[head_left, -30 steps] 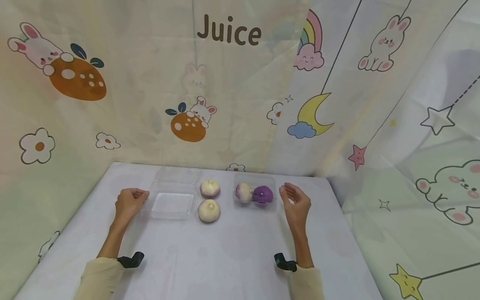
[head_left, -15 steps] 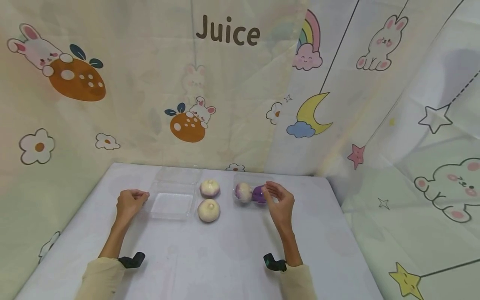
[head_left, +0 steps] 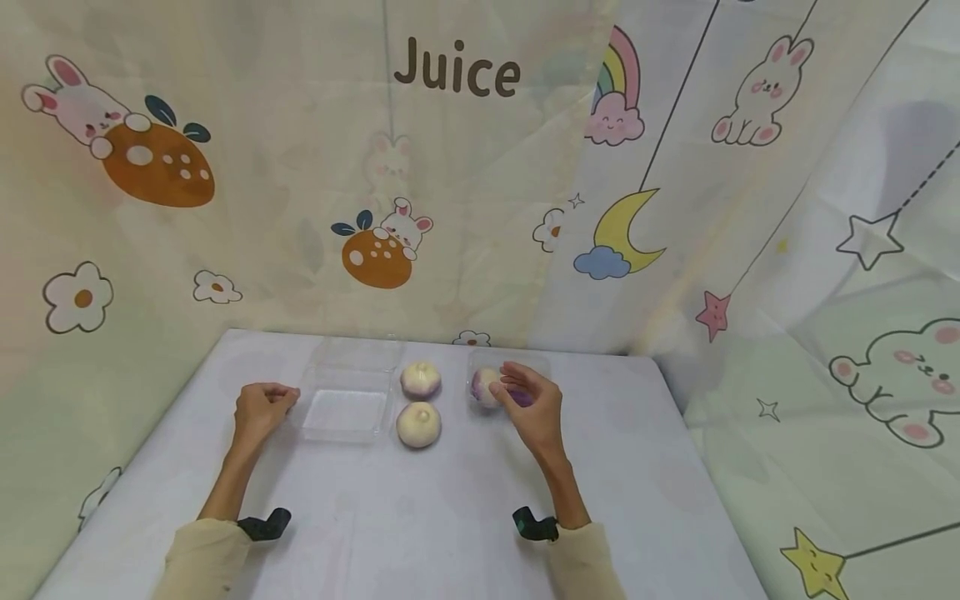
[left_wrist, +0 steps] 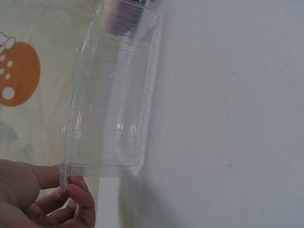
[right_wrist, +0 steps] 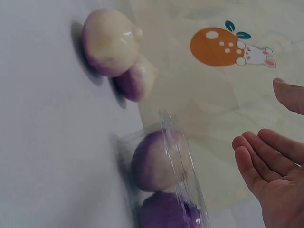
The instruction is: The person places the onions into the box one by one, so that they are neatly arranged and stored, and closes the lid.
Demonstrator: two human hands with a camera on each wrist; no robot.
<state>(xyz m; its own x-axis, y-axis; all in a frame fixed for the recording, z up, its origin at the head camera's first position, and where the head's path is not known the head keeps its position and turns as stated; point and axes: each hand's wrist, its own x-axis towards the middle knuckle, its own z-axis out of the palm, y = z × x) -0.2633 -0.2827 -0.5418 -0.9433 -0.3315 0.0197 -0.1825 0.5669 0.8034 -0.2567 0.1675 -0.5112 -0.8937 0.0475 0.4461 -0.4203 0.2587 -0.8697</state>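
Note:
My left hand [head_left: 261, 410] pinches the rim of a clear plastic box [left_wrist: 102, 169] between thumb and fingers. The box holds nothing and its lid [head_left: 358, 353] is folded back. Two white-and-purple turnips, the far turnip [head_left: 420, 379] and the near turnip [head_left: 418, 425], sit right of it. My right hand [head_left: 536, 410] hovers over a second clear plastic box [head_left: 480, 357], its fingers loosely bent and holding nothing. Inside that second box lie another turnip [right_wrist: 159, 161] and a round, deep purple vegetable [right_wrist: 164, 213], partly hidden in the head view by my right hand.
The white table [head_left: 420, 517] ends at a printed cloth backdrop [head_left: 480, 208] just behind the boxes. A black wrist camera [head_left: 265, 525] is strapped to the left wrist, and another camera [head_left: 535, 523] to the right.
My right hand has moved left, from beside the second box to over it, covering much of the purple vegetable. The left hand stays at its box's rim.

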